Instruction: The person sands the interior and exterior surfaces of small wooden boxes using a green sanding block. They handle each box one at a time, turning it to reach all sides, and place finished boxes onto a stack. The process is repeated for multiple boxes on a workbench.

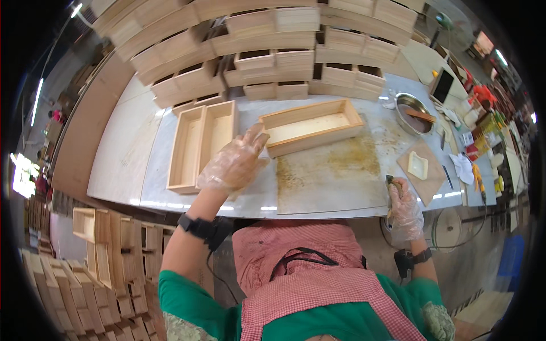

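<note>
My left hand, in a clear plastic glove, grips the left end of a shallow wooden box. This open-topped box lies at a slight angle on the table, its rim a darker brown than its pale inside. To the left of that hand rests a second wooden box, split into two long compartments by a divider. At the table's front edge, my gloved right hand is closed around a slim tool with a dark tip. The fingers cover most of it, so its kind cannot be made out.
Stacked wooden boxes line the table's far side. At right are a metal bowl with a wooden piece across it, a pale dish on a brown board, a white cloth, and bottles. Brown stains mark the tabletop.
</note>
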The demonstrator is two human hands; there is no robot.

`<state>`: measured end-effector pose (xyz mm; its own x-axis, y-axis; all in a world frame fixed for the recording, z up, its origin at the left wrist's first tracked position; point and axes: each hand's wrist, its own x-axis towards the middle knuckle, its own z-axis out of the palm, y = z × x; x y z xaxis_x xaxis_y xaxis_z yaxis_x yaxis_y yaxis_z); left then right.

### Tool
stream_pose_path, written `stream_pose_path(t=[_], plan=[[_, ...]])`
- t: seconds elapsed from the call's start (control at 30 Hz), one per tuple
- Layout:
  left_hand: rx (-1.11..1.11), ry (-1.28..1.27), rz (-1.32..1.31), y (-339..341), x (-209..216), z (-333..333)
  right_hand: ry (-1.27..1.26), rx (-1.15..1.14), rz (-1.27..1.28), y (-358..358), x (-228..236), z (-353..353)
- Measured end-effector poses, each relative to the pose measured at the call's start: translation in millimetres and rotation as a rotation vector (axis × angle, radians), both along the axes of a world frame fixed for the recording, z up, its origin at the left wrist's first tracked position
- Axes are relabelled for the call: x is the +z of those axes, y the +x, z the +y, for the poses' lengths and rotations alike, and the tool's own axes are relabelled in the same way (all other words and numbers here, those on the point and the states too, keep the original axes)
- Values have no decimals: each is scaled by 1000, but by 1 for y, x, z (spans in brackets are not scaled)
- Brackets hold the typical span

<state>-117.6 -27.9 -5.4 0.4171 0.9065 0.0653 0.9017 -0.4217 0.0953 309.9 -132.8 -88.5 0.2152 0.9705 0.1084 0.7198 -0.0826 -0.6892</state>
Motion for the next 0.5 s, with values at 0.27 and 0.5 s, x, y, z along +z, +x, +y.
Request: stream_pose_path(t=[0.27,0.5], plan=[[9,-261,-415,23,-57,44,163,-48,-100,41,-5,-6],[411,-877,-1075,76,-7,-45,460,143,-185,-14,43,49]])
